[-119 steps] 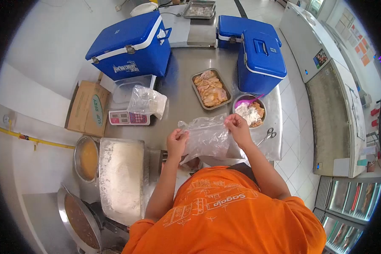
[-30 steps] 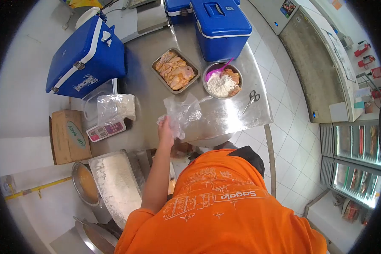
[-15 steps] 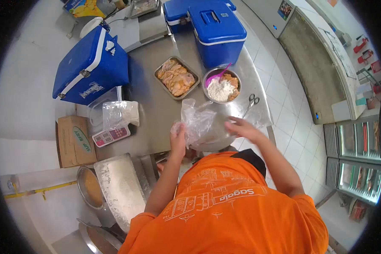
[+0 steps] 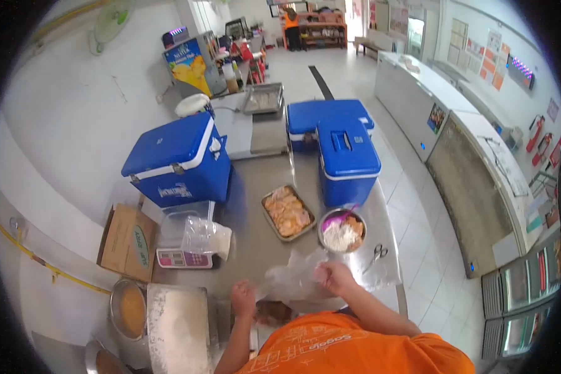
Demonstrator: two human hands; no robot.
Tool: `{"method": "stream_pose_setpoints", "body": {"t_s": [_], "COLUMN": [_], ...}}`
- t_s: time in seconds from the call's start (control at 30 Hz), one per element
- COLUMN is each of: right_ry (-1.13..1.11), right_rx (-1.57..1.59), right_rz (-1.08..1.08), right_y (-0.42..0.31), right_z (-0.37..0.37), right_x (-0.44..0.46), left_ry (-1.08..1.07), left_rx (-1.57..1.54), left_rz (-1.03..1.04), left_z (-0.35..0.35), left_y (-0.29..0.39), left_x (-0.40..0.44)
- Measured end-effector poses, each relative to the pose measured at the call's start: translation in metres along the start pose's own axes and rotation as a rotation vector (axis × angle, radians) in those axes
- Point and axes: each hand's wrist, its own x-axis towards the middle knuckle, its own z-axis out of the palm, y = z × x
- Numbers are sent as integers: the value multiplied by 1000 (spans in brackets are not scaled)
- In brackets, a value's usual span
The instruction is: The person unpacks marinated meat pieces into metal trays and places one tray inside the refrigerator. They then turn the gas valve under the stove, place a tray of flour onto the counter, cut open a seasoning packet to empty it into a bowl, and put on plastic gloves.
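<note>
A clear plastic bag point(image 4: 291, 282) is stretched between my hands at the near edge of the steel table point(image 4: 255, 240). My left hand point(image 4: 244, 297) is closed on the bag's left side. On the other side, my right hand point(image 4: 335, 278) grips it with curled fingers. Just beyond my right hand is a metal bowl point(image 4: 323, 242) with white powder point(image 4: 340, 237), orange-brown pieces and a pink scoop point(image 4: 335, 222). Scissors point(image 4: 376, 254) lie to the right. A metal tray point(image 4: 288, 239) of raw, marinated-looking meat point(image 4: 287, 212) sits left of the bowl.
Blue cooler boxes point(image 4: 181, 159) point(image 4: 349, 165) stand at the table's far left and far right. A scale point(image 4: 184, 258) with a plastic bag of white powder point(image 4: 209, 237) is at left, beside a cardboard box point(image 4: 128, 242). Pots point(image 4: 129, 310) sit at lower left. Far off stands another person point(image 4: 291, 30).
The view has tilted up, showing more of the room. My right hand, spread beside the bag before, is now closed on it. The bag is pulled wider between both hands.
</note>
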Motion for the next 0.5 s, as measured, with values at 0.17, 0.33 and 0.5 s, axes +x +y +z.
{"method": "stream_pose_setpoints", "body": {"t_s": [0.17,0.33,0.5], "right_ry": [-57,-400,-355], "right_rx": [-535,-972,-948], "right_rz": [-197,-525,-325], "right_y": [26,50,30], "right_z": [43,51,44], "right_x": [-20,-13,-23], "left_ry": [-484,-420,-456], "left_rx": [-308,-150,-779], "left_rz": [182,185,-421], "left_z": [-5,36,57], "left_y": [36,58,43], "left_x": [-20,-32,-32]}}
